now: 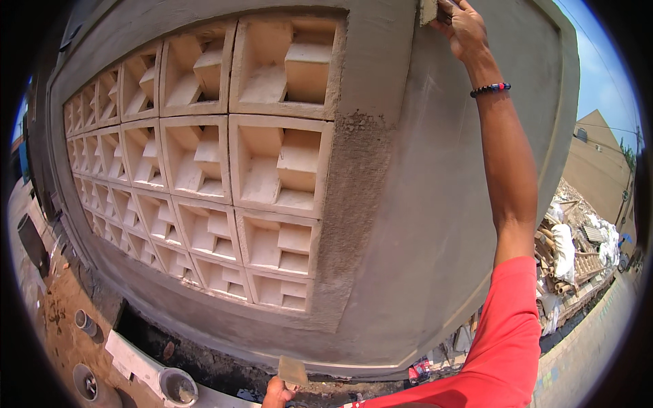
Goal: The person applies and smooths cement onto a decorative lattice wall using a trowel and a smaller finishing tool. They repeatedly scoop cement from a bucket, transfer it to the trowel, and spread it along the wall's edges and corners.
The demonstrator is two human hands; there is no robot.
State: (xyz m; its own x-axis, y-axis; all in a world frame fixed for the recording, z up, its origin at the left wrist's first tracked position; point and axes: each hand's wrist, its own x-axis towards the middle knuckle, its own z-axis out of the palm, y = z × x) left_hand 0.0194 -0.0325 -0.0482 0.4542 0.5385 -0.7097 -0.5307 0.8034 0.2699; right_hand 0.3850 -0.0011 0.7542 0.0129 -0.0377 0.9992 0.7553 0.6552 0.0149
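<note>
My right hand [464, 32] is raised high at the top of the view, gripping a flat plastering tool [428, 11] against the grey plastered wall [442, 177]. A beaded bracelet is on that wrist. Low at the centre, my left hand [277, 392] holds a flat square tan board or blade [292, 370] below the wall's bottom edge. A grid of cream ventilation blocks [277, 166] is set into the wall on the left, with a rougher grey strip [356, 204] along its right side.
A dark gutter [143, 336] runs along the wall's foot. Containers [88, 325] stand on sandy ground at lower left, near a pale ledge [126, 355]. At right lie a heap of rubble and white sacks [564, 251] beside a paved path [592, 333], with a tan building [598, 156] behind.
</note>
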